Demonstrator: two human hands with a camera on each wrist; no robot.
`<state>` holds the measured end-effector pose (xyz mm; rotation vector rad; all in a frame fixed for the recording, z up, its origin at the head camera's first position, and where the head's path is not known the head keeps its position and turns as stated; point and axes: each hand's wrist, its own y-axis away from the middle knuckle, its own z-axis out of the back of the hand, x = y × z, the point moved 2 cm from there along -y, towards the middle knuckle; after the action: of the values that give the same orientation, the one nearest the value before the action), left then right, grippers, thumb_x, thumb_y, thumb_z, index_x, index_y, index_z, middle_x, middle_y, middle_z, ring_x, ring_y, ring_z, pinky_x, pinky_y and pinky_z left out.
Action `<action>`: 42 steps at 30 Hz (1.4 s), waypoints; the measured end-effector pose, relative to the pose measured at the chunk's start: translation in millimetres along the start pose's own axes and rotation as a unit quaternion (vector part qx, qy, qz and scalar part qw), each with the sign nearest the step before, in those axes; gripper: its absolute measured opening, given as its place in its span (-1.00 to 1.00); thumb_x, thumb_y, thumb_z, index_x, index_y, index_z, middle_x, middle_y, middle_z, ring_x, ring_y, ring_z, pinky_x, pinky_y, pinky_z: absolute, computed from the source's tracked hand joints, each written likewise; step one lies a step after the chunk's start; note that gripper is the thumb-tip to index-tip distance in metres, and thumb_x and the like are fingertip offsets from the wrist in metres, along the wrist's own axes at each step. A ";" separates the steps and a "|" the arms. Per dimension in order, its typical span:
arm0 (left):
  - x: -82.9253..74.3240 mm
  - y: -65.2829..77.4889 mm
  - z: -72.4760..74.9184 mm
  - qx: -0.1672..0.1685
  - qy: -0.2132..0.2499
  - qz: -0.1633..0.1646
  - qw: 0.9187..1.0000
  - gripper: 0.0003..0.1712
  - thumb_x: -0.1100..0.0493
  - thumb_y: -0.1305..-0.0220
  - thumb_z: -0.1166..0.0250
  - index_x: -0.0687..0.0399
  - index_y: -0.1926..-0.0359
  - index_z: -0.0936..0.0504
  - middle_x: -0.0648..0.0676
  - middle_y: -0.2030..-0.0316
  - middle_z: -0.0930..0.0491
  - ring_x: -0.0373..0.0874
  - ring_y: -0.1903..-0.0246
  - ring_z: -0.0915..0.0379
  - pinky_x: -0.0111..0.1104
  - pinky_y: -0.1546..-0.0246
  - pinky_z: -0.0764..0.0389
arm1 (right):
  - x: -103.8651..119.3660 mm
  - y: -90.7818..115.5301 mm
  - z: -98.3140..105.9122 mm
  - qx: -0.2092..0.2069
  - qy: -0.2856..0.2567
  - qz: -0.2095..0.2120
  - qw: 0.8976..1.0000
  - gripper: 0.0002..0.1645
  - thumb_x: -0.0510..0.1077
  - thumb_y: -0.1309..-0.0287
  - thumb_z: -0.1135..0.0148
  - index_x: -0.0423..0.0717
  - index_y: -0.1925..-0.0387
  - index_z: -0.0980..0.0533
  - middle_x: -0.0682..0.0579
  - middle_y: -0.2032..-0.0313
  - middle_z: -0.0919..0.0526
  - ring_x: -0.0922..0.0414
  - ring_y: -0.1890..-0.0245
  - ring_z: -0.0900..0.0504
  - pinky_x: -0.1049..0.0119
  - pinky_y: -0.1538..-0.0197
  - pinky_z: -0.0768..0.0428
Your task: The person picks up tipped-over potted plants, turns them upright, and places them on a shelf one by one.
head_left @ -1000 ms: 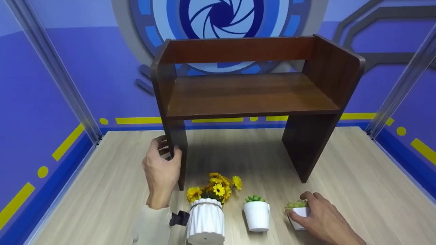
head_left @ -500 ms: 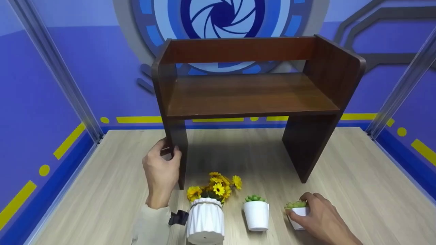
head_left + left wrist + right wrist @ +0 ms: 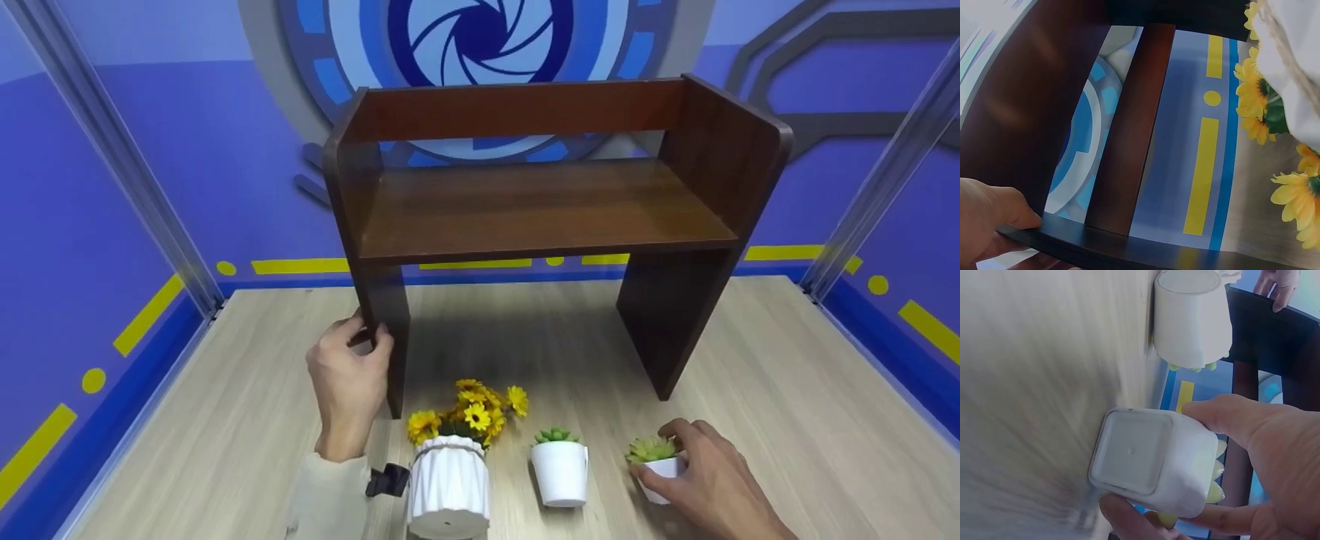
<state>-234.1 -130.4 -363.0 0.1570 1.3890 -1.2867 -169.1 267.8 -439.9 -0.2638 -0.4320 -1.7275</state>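
Observation:
My left hand (image 3: 349, 379) grips the left side panel of a dark brown wooden shelf (image 3: 547, 206), thumb on the inner face and fingers on the outside. In the left wrist view the thumb (image 3: 1013, 208) lies over the panel's edge. At the lower right, my right hand (image 3: 712, 476) holds a small square white pot with a pale green succulent (image 3: 651, 450) between thumb and fingers. Its underside (image 3: 1131, 450) faces the right wrist camera, tilted, close to the tabletop. Left of it is a round white pot (image 3: 560, 474) with a darker green succulent.
A ribbed white pot (image 3: 448, 487) with yellow flowers (image 3: 476, 412) and a cord round its rim is beside the left sleeve (image 3: 330, 495). All stand on a light wood table (image 3: 247, 420). Blue-purple walls (image 3: 165, 150) with metal corner posts (image 3: 142, 172) enclose it.
The small square pot has tipped slightly in my right hand, so more of its succulent shows. My left fingers have drawn closer to the panel. The head view has shifted a little.

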 end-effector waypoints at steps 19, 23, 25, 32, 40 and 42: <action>0.5 1.1 -1.0 -0.005 -0.015 -0.007 1.000 -0.86 0.28 -0.18 -0.39 0.28 0.28 -0.78 0.25 0.27 -0.79 0.12 0.31 -0.78 -0.04 0.23 -0.77 | 10.1 17.1 1.9 -0.161 -0.036 0.097 0.981 -0.32 0.20 0.11 -0.60 -0.07 0.03 -0.56 -0.02 0.12 -0.58 0.10 0.23 -0.57 0.23 0.20 -0.56; 0.3 1.7 -0.8 -0.002 -0.013 -0.007 1.000 -0.86 0.29 -0.18 -0.39 0.29 0.26 -0.78 0.25 0.27 -0.78 0.13 0.30 -0.78 -0.04 0.23 -0.77 | 11.7 20.0 2.2 -0.200 -0.049 0.120 0.971 -0.36 0.16 0.12 -0.62 -0.04 0.06 -0.57 0.00 0.13 -0.59 0.11 0.23 -0.58 0.30 0.25 -0.54; 0.1 1.6 -0.7 -0.001 -0.011 -0.006 1.000 -0.87 0.29 -0.18 -0.40 0.29 0.27 -0.77 0.26 0.27 -0.78 0.13 0.30 -0.78 -0.04 0.24 -0.77 | 12.6 20.6 2.1 -0.210 -0.056 0.127 0.968 -0.37 0.13 0.13 -0.63 -0.05 0.06 -0.57 -0.01 0.12 -0.59 0.08 0.21 -0.60 0.32 0.26 -0.55; -0.4 1.3 -0.5 0.004 -0.009 0.004 1.000 -0.86 0.29 -0.18 -0.40 0.29 0.26 -0.78 0.27 0.26 -0.78 0.12 0.32 -0.79 -0.07 0.27 -0.78 | 15.2 22.3 4.5 -0.231 -0.073 0.141 0.960 -0.36 0.08 0.14 -0.65 -0.09 0.06 -0.56 -0.04 0.11 -0.59 0.02 0.18 -0.65 0.40 0.36 -0.58; 1.0 2.3 0.1 0.007 -0.009 0.010 1.000 -0.83 0.27 -0.21 -0.39 0.27 0.20 -0.79 0.25 0.24 -0.79 0.11 0.29 -0.78 -0.05 0.27 -0.78 | 19.6 23.9 8.3 -0.277 -0.078 0.183 0.940 -0.38 -0.04 0.25 -0.69 -0.12 0.13 -0.58 0.00 0.21 -0.58 0.10 0.25 -0.61 0.44 0.43 -0.55; 1.3 2.2 0.4 0.007 -0.008 0.012 1.000 -0.83 0.28 -0.20 -0.39 0.28 0.20 -0.79 0.25 0.24 -0.79 0.11 0.29 -0.78 -0.05 0.27 -0.78 | 21.1 23.9 9.2 -0.281 -0.079 0.188 0.938 -0.39 -0.04 0.26 -0.69 -0.13 0.13 -0.58 0.00 0.21 -0.58 0.11 0.26 -0.61 0.45 0.44 -0.56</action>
<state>-232.6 -130.5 -365.1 0.1724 1.3613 -1.2768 -150.5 249.1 -419.7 -0.8490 0.0168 -1.4204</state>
